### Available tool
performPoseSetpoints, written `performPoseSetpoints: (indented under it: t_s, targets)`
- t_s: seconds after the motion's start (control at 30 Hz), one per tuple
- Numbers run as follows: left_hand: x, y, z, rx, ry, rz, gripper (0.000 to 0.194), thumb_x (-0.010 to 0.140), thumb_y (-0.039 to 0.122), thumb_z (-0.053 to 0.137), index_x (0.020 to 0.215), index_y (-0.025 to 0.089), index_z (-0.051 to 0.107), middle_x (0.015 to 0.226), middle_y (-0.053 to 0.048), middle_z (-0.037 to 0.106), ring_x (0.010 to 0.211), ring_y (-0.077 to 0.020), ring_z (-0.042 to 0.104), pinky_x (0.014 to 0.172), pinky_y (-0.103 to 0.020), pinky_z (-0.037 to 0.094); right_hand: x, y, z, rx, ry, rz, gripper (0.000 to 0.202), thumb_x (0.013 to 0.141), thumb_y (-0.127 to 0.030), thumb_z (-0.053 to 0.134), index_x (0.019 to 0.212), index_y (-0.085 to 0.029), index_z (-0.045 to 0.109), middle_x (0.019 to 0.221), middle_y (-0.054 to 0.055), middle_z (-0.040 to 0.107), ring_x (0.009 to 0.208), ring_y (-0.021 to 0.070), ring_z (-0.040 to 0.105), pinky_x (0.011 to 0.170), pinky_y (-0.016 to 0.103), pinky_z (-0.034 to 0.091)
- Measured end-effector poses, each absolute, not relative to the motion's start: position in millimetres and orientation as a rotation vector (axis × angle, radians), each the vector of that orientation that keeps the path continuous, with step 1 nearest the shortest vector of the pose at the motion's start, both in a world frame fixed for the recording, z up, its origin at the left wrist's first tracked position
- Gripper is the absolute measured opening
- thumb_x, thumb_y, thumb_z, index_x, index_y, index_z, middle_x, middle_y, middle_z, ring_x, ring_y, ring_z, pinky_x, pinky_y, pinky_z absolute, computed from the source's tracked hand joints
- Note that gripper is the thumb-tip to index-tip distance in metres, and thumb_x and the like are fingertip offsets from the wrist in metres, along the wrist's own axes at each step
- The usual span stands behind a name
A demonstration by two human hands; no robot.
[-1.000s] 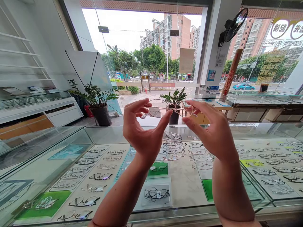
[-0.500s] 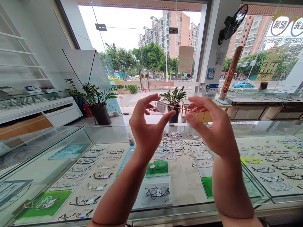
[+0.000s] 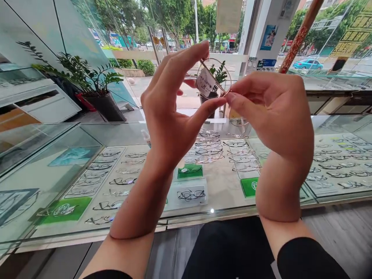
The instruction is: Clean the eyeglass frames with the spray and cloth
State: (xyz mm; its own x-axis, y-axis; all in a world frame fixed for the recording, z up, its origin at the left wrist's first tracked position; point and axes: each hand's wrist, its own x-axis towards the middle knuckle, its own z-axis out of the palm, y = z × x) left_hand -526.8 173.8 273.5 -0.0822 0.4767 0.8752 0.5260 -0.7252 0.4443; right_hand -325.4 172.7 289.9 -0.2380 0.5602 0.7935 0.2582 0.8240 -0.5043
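Note:
Thin-rimmed round glasses [image 3: 228, 82] are held up between my two hands, above the display case. A pale printed label sits on the left lens [image 3: 205, 83]. My left hand [image 3: 177, 104] has its index finger at the top of that lens and its thumb at the lower rim, gripping the glasses. Thumb and fingers of my right hand [image 3: 270, 104] pinch the frame near its middle. The second lens [image 3: 238, 116] hangs lower, partly behind my right thumb.
A glass display case [image 3: 215, 201] below holds rows of glasses and green cards [image 3: 190, 171]. Potted plants [image 3: 101, 102] stand beyond it, by a glass front. A blue car [image 3: 308, 64] is outside.
The view has tilted down. The glasses have turned so the lenses show rounder and slanted. My right hand has moved in close to my left thumb and now pinches the frame near its middle.

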Motion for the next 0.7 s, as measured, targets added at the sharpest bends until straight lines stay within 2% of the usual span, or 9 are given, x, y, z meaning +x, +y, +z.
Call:
performPoseSetpoints:
  t_s: [0.17, 0.23, 0.3, 0.4, 0.5, 0.6, 0.7]
  targets:
    - [-526, 178, 276, -2.095, -1.247, -2.096, 0.070, 0.074, 0.057, 0.105, 0.126, 0.022, 0.074, 0.143, -0.006, 0.073, 0.150, -0.0316, 0.060, 0.101, -0.032, 0.058, -327, 180, 291, -0.661, -1.837, 0.371, 0.021, 0.103, -0.009, 0.074, 0.086, -0.017, 0.082, 0.072, -0.003, 0.074, 0.070, 0.0109, 0.067, 0.062, 0.026, 0.048]
    - [-526, 180, 274, -2.040, -1.264, -2.097, 0.067, 0.072, 0.051, 0.107, 0.123, 0.023, 0.074, 0.140, -0.005, 0.073, 0.151, -0.0311, 0.058, 0.106, -0.033, 0.057, -328, 183, 291, -0.689, -1.810, 0.361, 0.019, 0.101, -0.010, 0.077, 0.085, -0.017, 0.082, 0.071, -0.003, 0.074, 0.067, 0.0110, 0.066, 0.061, 0.026, 0.048]
    - [-526, 181, 269, -1.957, -1.235, -2.089, 0.059, 0.074, 0.046, 0.108, 0.117, 0.024, 0.074, 0.130, -0.003, 0.075, 0.144, -0.0287, 0.062, 0.106, -0.035, 0.057, -332, 186, 289, -0.727, -1.754, 0.316, 0.015, 0.097, -0.011, 0.081, 0.084, -0.017, 0.082, 0.074, -0.002, 0.076, 0.066, 0.0120, 0.068, 0.061, 0.028, 0.050]
    - [-523, 183, 262, -1.997, -1.185, -2.090, 0.034, 0.088, 0.048, 0.098, 0.101, 0.025, 0.077, 0.098, -0.001, 0.075, 0.110, -0.0225, 0.073, 0.090, -0.038, 0.058, -340, 191, 283, -0.780, -1.694, 0.159, 0.010, 0.096, -0.017, 0.084, 0.086, -0.019, 0.082, 0.083, 0.001, 0.079, 0.072, 0.0164, 0.074, 0.068, 0.033, 0.057]
    - [-518, 184, 259, -2.221, -1.210, -2.190, 0.035, 0.095, 0.059, 0.087, 0.092, 0.025, 0.082, 0.077, 0.000, 0.070, 0.083, -0.0190, 0.071, 0.073, -0.037, 0.056, -347, 194, 277, -0.816, -1.726, 0.016, 0.015, 0.102, -0.034, 0.080, 0.091, -0.025, 0.081, 0.097, 0.003, 0.082, 0.085, 0.0215, 0.077, 0.084, 0.040, 0.063]
    - [-515, 189, 259, -2.305, -1.239, -2.294, 0.040, 0.093, 0.063, 0.087, 0.085, 0.025, 0.082, 0.073, 0.000, 0.069, 0.077, -0.0178, 0.069, 0.064, -0.032, 0.051, -351, 193, 274, -0.828, -1.786, -0.058, 0.021, 0.108, -0.046, 0.071, 0.100, -0.031, 0.082, 0.109, 0.005, 0.082, 0.096, 0.0246, 0.077, 0.093, 0.042, 0.063]
    - [-516, 196, 258, -2.260, -1.246, -2.334, 0.036, 0.092, 0.060, 0.089, 0.087, 0.025, 0.081, 0.071, 0.000, 0.065, 0.078, -0.0177, 0.070, 0.062, -0.030, 0.048, -353, 191, 275, -0.822, -1.853, -0.071, 0.019, 0.110, -0.043, 0.066, 0.106, -0.032, 0.080, 0.112, 0.004, 0.082, 0.100, 0.0242, 0.074, 0.099, 0.042, 0.062]
